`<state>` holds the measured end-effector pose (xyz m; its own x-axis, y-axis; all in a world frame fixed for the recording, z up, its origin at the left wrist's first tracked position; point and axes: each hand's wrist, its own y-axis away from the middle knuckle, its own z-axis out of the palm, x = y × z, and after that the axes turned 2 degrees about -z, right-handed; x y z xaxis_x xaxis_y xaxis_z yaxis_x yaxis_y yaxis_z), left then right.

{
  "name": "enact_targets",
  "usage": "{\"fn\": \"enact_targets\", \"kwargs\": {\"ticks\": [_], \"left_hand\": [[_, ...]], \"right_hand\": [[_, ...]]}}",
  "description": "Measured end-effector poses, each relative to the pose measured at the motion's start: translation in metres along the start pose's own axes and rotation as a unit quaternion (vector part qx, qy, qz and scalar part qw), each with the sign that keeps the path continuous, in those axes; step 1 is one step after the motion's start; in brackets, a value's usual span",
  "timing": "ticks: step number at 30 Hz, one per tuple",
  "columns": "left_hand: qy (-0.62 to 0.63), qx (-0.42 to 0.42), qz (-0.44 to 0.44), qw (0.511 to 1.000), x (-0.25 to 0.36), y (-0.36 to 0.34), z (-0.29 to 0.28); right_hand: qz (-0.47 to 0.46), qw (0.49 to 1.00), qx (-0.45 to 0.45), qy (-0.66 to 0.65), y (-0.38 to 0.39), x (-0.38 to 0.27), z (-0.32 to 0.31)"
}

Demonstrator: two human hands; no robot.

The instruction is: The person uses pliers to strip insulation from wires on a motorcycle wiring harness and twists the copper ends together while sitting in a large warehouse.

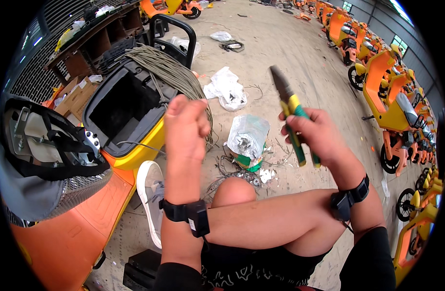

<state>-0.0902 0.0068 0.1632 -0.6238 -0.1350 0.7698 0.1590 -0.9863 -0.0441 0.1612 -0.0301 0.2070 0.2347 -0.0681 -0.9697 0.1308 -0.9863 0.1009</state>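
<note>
My right hand (317, 131) grips a pair of pliers (291, 109) by green and yellow handles, its dark jaws pointing up and away from me. My left hand (186, 123) is raised with fingers curled closed; whatever they may hold is hidden. Just beyond it, a coil of grey-green cable (159, 65) lies over the rim of an open storage box (159, 133), black inside and yellow outside, on an orange scooter (87, 213). A thin cable (140, 144) comes out of the box toward my left wrist. Both wrists wear black straps with small devices.
On the floor ahead stands an open sack (249, 131) with scraps inside, and cut wire bits (227, 167) lie around it. Beyond are a white plastic bag (227, 87) and a dark cable bundle (232, 46). Rows of orange-yellow scooters (387, 92) line the right. A grey seat (53, 165) sits at left.
</note>
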Motion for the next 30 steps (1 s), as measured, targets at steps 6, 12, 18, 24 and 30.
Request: {"fn": "enact_targets", "kwargs": {"ticks": [6,12,18,24,30], "left_hand": [[-0.104,-0.013,-0.011,0.994,-0.033,-0.001,0.008],[-0.045,-0.089,-0.093,0.991,-0.033,0.008,0.02],[0.012,-0.128,-0.068,0.989,-0.032,0.005,0.012],[0.043,-0.145,-0.039,0.988,-0.041,-0.001,0.008],[0.008,-0.183,-0.008,0.983,-0.043,-0.004,0.006]], "right_hand": [[0.019,0.998,-0.057,0.022,0.006,-0.001,0.015],[0.023,0.997,-0.068,0.01,0.004,0.007,0.022],[0.018,0.99,-0.099,0.099,0.01,-0.005,0.021],[0.017,0.992,-0.089,0.086,0.009,-0.005,0.021],[-0.03,0.994,-0.064,0.082,0.009,-0.001,0.022]]}}
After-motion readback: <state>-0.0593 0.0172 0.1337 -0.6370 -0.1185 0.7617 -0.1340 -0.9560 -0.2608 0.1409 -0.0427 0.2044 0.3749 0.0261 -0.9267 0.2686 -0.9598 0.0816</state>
